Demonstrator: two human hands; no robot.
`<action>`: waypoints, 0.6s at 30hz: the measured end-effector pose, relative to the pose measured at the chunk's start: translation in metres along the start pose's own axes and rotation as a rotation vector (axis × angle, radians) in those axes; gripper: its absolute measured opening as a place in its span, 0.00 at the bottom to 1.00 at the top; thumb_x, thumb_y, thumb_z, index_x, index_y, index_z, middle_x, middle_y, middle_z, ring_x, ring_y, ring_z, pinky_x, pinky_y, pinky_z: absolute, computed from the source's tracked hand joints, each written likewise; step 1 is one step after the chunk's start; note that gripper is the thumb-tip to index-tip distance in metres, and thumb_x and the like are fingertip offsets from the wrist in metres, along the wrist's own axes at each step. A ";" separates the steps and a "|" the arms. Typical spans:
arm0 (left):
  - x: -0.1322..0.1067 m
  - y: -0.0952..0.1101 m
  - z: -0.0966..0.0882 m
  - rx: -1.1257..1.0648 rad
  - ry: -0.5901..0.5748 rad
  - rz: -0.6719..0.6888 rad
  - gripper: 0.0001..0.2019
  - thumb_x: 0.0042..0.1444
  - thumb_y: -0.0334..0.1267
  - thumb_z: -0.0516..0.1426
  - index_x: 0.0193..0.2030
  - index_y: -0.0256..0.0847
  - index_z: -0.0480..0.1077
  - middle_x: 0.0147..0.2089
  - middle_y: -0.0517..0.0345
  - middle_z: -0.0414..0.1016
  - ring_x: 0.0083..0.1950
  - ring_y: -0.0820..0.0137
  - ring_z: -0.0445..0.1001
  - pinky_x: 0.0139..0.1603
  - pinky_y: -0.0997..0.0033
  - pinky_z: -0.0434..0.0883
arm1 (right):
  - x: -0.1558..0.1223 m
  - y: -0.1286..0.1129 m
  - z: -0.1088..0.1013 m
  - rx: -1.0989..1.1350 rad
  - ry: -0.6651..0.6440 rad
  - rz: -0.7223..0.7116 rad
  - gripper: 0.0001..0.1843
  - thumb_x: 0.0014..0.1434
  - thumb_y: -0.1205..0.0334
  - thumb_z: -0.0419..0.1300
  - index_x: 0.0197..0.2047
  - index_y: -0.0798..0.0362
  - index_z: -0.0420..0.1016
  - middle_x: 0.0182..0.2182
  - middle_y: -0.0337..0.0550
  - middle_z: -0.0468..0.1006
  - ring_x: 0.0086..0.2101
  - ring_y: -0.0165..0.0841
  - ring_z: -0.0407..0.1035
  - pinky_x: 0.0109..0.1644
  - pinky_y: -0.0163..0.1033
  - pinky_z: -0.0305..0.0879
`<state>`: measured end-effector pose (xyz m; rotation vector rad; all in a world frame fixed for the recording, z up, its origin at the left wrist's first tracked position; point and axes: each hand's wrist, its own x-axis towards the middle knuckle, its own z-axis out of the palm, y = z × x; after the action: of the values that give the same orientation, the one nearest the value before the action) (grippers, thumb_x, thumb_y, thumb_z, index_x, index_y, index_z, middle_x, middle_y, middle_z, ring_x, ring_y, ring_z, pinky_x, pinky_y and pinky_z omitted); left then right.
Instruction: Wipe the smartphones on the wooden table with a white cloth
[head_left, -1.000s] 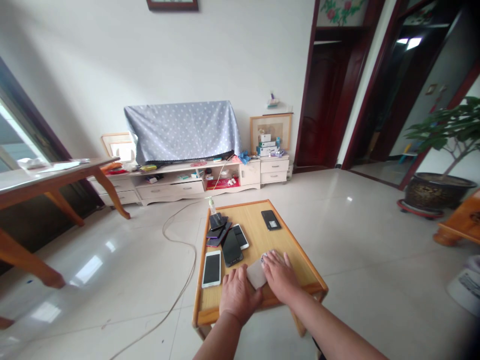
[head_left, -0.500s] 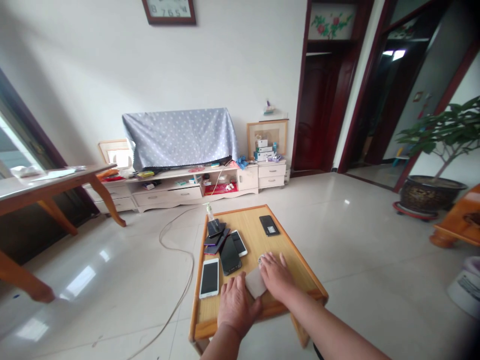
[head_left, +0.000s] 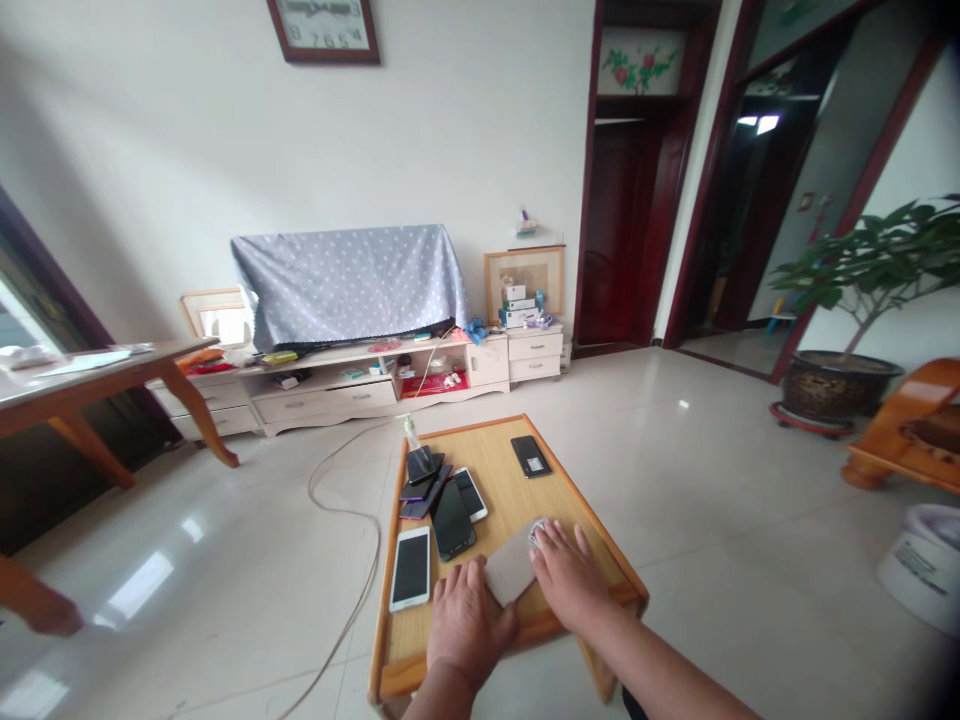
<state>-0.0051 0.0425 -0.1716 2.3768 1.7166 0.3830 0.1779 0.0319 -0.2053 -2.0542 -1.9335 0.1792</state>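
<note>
A pale slab [head_left: 513,572] lies at the tabletop's [head_left: 510,505] near end. The left hand [head_left: 466,618] grips its corner between fingers and thumb; the right hand's [head_left: 568,570] hold down, I think, a wad [head_left: 535,531]. Phones [head_left: 452,522] crowd the tabletop's left side.

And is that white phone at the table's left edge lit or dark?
Dark: the white phone lies face up, and its screen shows no glow.

Left hand [head_left: 463,618] and right hand [head_left: 568,577] touch a pale flat slab [head_left: 513,568]
</note>
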 end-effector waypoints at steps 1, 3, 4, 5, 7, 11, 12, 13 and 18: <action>0.000 -0.001 0.001 -0.009 0.005 0.004 0.26 0.50 0.45 0.59 0.57 0.43 0.65 0.55 0.51 0.74 0.58 0.57 0.67 0.59 0.61 0.59 | -0.004 -0.001 0.000 0.015 -0.009 -0.033 0.30 0.72 0.51 0.38 0.69 0.55 0.61 0.69 0.53 0.58 0.69 0.43 0.47 0.73 0.60 0.34; 0.001 -0.004 0.005 -0.032 0.009 0.021 0.26 0.51 0.47 0.58 0.57 0.43 0.65 0.54 0.51 0.74 0.58 0.57 0.67 0.59 0.61 0.59 | -0.015 -0.005 0.002 0.071 -0.044 -0.165 0.28 0.72 0.51 0.39 0.69 0.50 0.61 0.69 0.48 0.59 0.69 0.39 0.49 0.74 0.55 0.34; 0.002 -0.006 0.007 -0.041 0.012 0.028 0.26 0.52 0.48 0.58 0.57 0.43 0.66 0.54 0.51 0.74 0.58 0.57 0.67 0.59 0.60 0.59 | -0.020 -0.007 0.003 0.106 -0.062 -0.236 0.28 0.73 0.52 0.39 0.69 0.48 0.62 0.68 0.45 0.60 0.69 0.37 0.49 0.74 0.54 0.33; 0.002 -0.007 0.009 -0.047 0.016 0.033 0.25 0.52 0.48 0.58 0.56 0.43 0.66 0.54 0.51 0.74 0.57 0.57 0.67 0.59 0.60 0.59 | -0.022 -0.009 0.004 0.134 -0.072 -0.285 0.27 0.73 0.52 0.38 0.68 0.46 0.62 0.68 0.43 0.61 0.68 0.36 0.51 0.74 0.53 0.32; 0.002 -0.008 0.010 -0.046 0.021 0.034 0.25 0.52 0.48 0.58 0.56 0.43 0.66 0.54 0.51 0.74 0.58 0.58 0.67 0.59 0.61 0.59 | -0.020 -0.008 0.002 0.141 -0.064 -0.266 0.27 0.73 0.53 0.37 0.67 0.45 0.64 0.67 0.43 0.63 0.68 0.36 0.52 0.74 0.55 0.31; 0.002 -0.007 0.007 -0.032 -0.018 0.036 0.28 0.52 0.48 0.58 0.59 0.43 0.64 0.57 0.50 0.73 0.60 0.57 0.66 0.60 0.61 0.58 | 0.001 -0.008 -0.003 0.058 0.011 -0.013 0.30 0.73 0.49 0.37 0.67 0.50 0.65 0.67 0.50 0.61 0.68 0.42 0.51 0.73 0.61 0.34; 0.003 -0.007 0.006 -0.029 -0.032 0.034 0.29 0.52 0.49 0.58 0.60 0.42 0.64 0.58 0.49 0.72 0.60 0.57 0.66 0.60 0.61 0.58 | 0.003 -0.011 -0.002 0.060 0.015 0.001 0.30 0.73 0.49 0.36 0.67 0.51 0.65 0.67 0.50 0.61 0.68 0.42 0.51 0.73 0.60 0.34; 0.003 -0.007 0.006 -0.024 -0.040 0.030 0.29 0.54 0.49 0.58 0.61 0.42 0.63 0.59 0.48 0.72 0.61 0.56 0.66 0.61 0.60 0.58 | 0.004 -0.017 0.000 0.078 0.009 -0.024 0.30 0.73 0.48 0.36 0.67 0.50 0.65 0.68 0.49 0.61 0.68 0.41 0.50 0.73 0.59 0.34; 0.005 -0.008 0.009 -0.002 -0.035 0.043 0.26 0.59 0.41 0.53 0.64 0.41 0.61 0.62 0.47 0.71 0.62 0.60 0.66 0.60 0.62 0.59 | -0.004 -0.042 0.011 0.205 -0.044 -0.289 0.27 0.74 0.50 0.35 0.69 0.42 0.60 0.67 0.41 0.64 0.67 0.34 0.53 0.74 0.54 0.30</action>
<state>-0.0084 0.0494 -0.1817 2.4085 1.6519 0.3473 0.1343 0.0306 -0.2030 -1.6350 -2.1136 0.3418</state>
